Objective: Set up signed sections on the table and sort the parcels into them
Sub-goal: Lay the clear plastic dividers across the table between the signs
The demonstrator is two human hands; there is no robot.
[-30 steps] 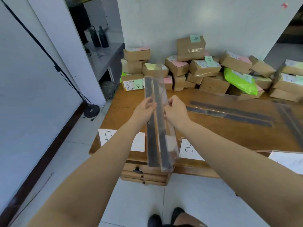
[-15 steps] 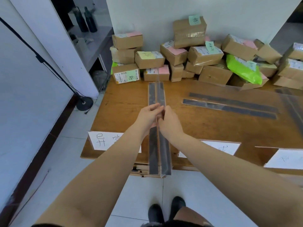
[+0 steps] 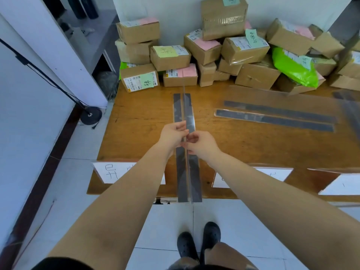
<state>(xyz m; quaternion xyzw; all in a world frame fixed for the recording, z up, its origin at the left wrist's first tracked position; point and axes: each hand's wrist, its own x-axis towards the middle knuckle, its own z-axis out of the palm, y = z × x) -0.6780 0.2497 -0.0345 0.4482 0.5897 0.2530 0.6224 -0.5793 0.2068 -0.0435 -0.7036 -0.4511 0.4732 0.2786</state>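
Observation:
A clear divider with two dark strips along its base stands front to back on the wooden table, its near end at the front edge. My left hand and my right hand pinch its thin upright sheet from either side at mid-length. White paper signs hang along the front edge: one at the left, one right of the divider, one at the far right. Cardboard parcels with pink, green and yellow notes are piled at the back against the wall, among them a bright green bag.
A second clear divider with dark strips lies flat on the table to the right, and another shows at the far right edge. A black stand with a round base is on the tiled floor left of the table.
The divider has come down from a raised tilt onto the table and now stands straight along it. Both hands went down with it, keeping their hold.

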